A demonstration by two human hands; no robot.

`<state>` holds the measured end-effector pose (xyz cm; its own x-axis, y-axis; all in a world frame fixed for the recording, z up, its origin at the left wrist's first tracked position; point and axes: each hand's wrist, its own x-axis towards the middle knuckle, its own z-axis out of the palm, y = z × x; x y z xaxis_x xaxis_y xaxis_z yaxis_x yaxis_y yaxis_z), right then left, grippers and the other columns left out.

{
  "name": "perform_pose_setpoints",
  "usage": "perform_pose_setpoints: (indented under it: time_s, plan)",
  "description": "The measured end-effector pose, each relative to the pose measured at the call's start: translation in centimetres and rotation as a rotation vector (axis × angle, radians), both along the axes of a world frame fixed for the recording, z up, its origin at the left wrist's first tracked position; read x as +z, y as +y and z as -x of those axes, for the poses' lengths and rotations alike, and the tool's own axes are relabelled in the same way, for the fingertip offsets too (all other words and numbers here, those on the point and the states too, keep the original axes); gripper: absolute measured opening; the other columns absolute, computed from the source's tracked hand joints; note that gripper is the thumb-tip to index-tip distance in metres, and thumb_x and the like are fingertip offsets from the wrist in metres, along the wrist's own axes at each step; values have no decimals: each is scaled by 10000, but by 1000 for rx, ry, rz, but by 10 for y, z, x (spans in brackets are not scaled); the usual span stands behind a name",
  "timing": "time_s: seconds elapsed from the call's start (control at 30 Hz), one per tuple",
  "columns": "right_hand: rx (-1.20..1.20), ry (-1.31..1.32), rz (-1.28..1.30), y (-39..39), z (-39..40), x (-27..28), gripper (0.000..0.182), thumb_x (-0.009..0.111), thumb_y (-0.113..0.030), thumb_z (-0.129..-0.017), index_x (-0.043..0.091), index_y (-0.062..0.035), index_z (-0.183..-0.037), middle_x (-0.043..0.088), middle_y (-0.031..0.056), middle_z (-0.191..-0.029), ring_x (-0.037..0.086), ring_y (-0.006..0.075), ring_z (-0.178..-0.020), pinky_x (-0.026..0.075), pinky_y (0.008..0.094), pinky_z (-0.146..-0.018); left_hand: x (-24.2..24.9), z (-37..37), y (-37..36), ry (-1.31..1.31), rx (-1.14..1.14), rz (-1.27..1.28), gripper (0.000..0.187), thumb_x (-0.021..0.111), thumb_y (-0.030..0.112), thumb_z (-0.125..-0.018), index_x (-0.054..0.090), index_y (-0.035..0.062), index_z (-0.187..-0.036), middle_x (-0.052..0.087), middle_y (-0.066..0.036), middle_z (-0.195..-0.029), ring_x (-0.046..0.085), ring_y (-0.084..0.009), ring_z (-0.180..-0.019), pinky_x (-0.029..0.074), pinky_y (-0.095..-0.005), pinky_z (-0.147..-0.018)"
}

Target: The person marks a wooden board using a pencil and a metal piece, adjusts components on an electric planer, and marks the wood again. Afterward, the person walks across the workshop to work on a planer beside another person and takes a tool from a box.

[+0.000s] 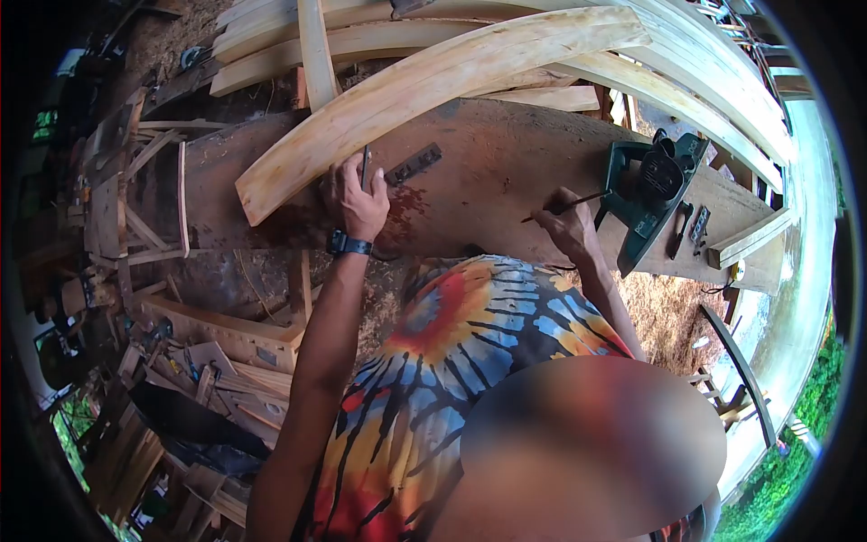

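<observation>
My left hand [362, 200], with a dark watch on the wrist, is closed around a thin dark strip [366, 168], which stands up between the fingers and thumb. Just beyond it lies a curved, pale wooden plank [433, 81]. To the right of these fingers a dark, slotted flat metal piece [414, 164] rests on the brown work board [488, 172]. In my right hand [569, 223] is a slim dark pencil-like stick [591, 197], its other end pointing left over the board. A green power planer [657, 185] sits right beside this hand.
Right of the planer lie a small dark wrench-like tool [682, 228] and a slotted part [700, 224]. A short wooden block [751, 238] is at the board's right end. More curved planks [695, 90] are stacked beyond. Wood offcuts [217, 330] fill the lower left, shavings [673, 330] the floor.
</observation>
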<state>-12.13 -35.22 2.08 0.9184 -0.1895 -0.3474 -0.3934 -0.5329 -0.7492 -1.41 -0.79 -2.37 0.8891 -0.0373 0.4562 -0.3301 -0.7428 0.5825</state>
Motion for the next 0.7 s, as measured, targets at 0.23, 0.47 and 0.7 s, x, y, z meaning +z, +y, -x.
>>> perform_pose_setpoints:
  time_s: [0.23,0.47,0.7]
  plan:
    - [-78,283,-104,6,4,-16,315,683,-269,-864,758,37,-848,714,125,-673,705,198,-630,572,366,-656,-5,-4,6,3,-60,-16,375,733,142,-858,599,-3,-1176,646,-221,-1123,607,-403,-1075,472,-464,-959]
    - [-143,341,226,26,12,-6,422,682,-382,-830,734,2,-997,691,291,-1021,694,429,-968,566,489,-846,1,0,-9,119,-156,56,385,732,115,-881,598,5,-1225,619,-164,-1156,593,-298,-944,508,-401,-805]
    - [26,255,175,18,36,27,411,651,-364,-911,749,35,-920,741,221,-863,740,324,-795,579,419,-748,16,9,-89,148,-510,19,399,728,116,-854,594,-2,-1211,603,-154,-1184,559,-239,-789,480,-360,-697]
